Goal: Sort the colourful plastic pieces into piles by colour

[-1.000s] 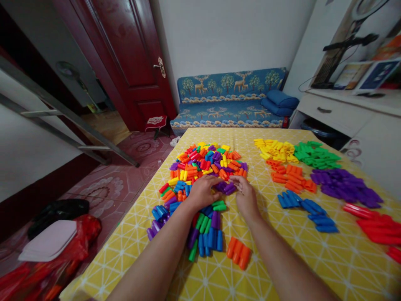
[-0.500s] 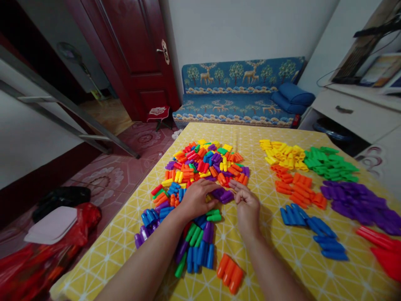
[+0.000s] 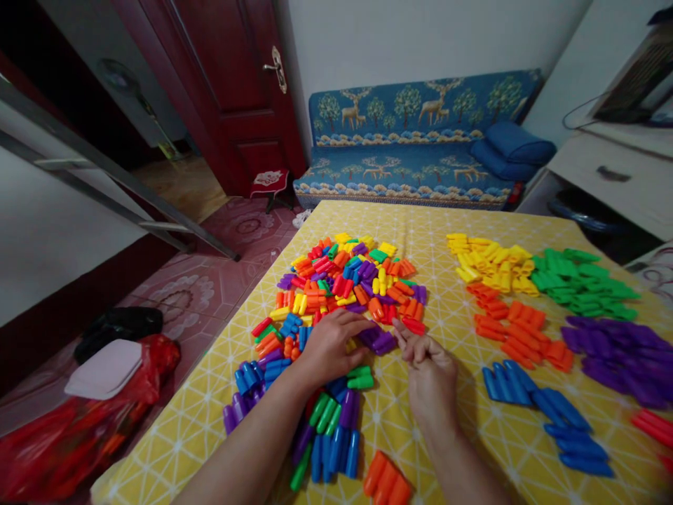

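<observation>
A mixed heap of small coloured plastic pegs (image 3: 347,280) lies on the yellow patterned tablecloth (image 3: 420,224). My left hand (image 3: 331,344) rests palm down at the heap's near edge, fingers curled over some pegs beside a few purple pegs (image 3: 378,340). My right hand (image 3: 428,372) is just to the right, fingers loosely bent, fingertips close to a red peg (image 3: 414,325); nothing shows in it. Between my forearms lies a small cluster of blue, green and purple pegs (image 3: 331,428).
Sorted piles lie to the right: yellow (image 3: 488,256), green (image 3: 578,280), orange (image 3: 515,326), purple (image 3: 625,351), blue (image 3: 541,403), red (image 3: 655,424). A few orange pegs (image 3: 386,480) lie near me. A blue sofa (image 3: 420,147), a red door (image 3: 221,84) and a red bag (image 3: 78,414) surround the table.
My view has tilted down and shifted left. My right hand has drawn back slightly from the purple pegs. My left hand stays at the heap's edge.
</observation>
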### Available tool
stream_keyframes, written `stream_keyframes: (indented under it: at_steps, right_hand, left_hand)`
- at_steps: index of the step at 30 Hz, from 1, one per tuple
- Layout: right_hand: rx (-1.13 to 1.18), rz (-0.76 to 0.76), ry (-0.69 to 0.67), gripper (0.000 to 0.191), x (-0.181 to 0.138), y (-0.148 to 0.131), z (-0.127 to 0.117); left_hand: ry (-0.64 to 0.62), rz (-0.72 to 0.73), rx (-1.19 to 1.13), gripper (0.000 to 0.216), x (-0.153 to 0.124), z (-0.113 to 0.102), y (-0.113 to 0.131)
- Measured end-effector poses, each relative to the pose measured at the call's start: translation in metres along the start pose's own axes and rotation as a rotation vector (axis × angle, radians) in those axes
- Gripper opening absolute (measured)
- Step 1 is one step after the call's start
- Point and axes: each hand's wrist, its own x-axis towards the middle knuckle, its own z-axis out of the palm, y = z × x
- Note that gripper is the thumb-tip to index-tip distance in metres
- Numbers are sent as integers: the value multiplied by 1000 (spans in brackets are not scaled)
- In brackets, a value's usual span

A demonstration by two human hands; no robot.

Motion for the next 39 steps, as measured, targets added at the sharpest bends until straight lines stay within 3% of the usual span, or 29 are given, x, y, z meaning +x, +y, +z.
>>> stream_keyframes:
  at_steps: [6,10,16,18,21,24,29,39]
  right_hand:
    - [-9,-8,-9,22,5,1,-1]
    - [-131,-80,-11,19,2,-2,-2]
    - [-685,-516,-86,20,3,-18,0]
    - [-853,-563,-46,27,11,-16,-2]
    - [-1059,-536,-25,47,25,-2,-9]
    - [-1212,-506,-99,58,30,10,-14]
    - [-1244,-496,-229,38,26,4,-11]
    - [-1104,-407,-228,23,19,-8,-6]
  left_hand:
    - [-7,-12,-12,48,0,0,0]
    - [9,-16,-16,46,0,1,-1]
    - [8,-18,-19,47,1,2,-1]
    - [13,-26,-19,47,1,2,-1]
    - [12,-38,-26,48,1,3,-1]
    - [9,-39,-34,50,1,4,-2]
    - [13,-49,-31,50,2,5,-3]
    - [-1,-62,-17,53,0,4,-3]
